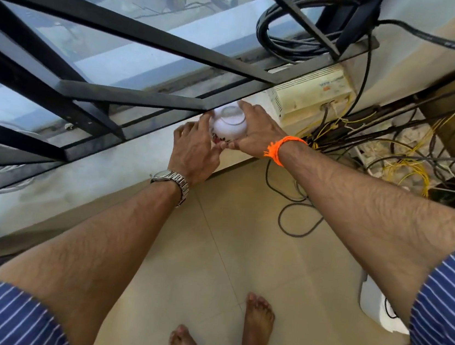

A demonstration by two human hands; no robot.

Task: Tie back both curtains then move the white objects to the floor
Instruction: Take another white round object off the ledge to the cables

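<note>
Now two hands hold the white bowl

Fingers of the left hand (194, 151) and the right hand (257, 133) wrap around a round white bowl (229, 126), one on each side. It sits on the window sill (137, 147), by the black window bars (132, 94) and a cream box (310, 93) with wires. It looks smooth, slippery and easy to break, so holding both sides seems best

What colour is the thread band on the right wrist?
Bright orange thread band, clearest in the head view.
</note>
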